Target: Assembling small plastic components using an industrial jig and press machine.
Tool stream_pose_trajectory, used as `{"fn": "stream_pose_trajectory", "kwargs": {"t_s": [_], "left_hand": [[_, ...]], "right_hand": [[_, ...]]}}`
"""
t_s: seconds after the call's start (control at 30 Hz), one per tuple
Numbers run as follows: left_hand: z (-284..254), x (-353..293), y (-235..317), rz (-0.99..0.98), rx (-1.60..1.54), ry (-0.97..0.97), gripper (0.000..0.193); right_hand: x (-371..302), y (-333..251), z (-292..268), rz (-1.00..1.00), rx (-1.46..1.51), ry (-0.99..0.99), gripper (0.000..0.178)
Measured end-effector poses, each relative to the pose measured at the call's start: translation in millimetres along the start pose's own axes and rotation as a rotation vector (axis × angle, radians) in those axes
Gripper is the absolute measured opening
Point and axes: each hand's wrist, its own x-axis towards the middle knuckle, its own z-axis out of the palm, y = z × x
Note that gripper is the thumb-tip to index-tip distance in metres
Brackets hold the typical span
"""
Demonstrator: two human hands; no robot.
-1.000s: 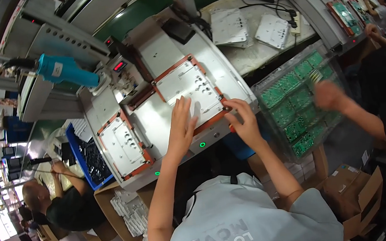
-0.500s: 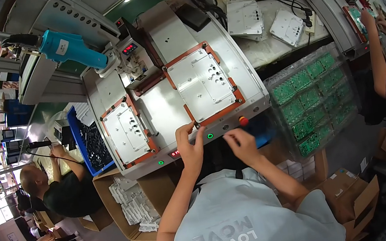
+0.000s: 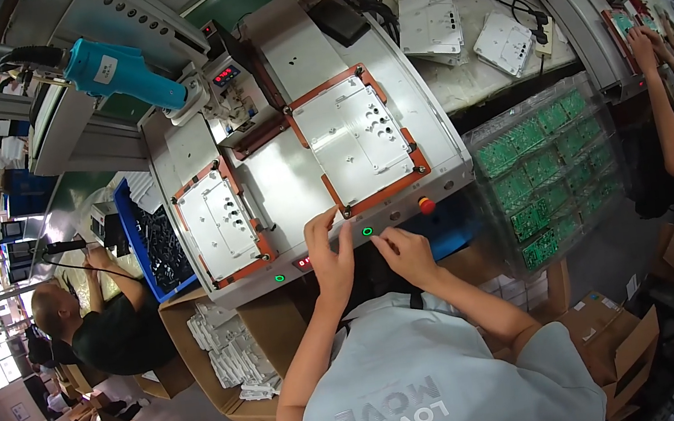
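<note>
While the left hand [image 3: 332, 258] hangs part-open by the orange frame [image 3: 384, 193], right hand [image 3: 410, 257] curled, grip unclear

Metal machine bed [image 3: 278, 189] with two orange-framed white panels [image 3: 351, 139]

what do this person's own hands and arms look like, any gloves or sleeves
The left hand and right hand are both bare, with no gloves, and no watch or bracelet shows. The forearms are uncovered too. The shirt is pale grey-blue, with short sleeves and lettering printed across it.
</note>
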Motion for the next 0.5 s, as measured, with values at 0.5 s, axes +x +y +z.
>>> {"fn": "stream_pose_trajectory", "kwargs": {"t_s": [0.5], "left_hand": [[-58, -25, 34, -0.076, -0.002, -0.241, 0.017]], "right_hand": [[-4, -52, 49, -0.587, -0.485, -0.835, 0.015]]}}
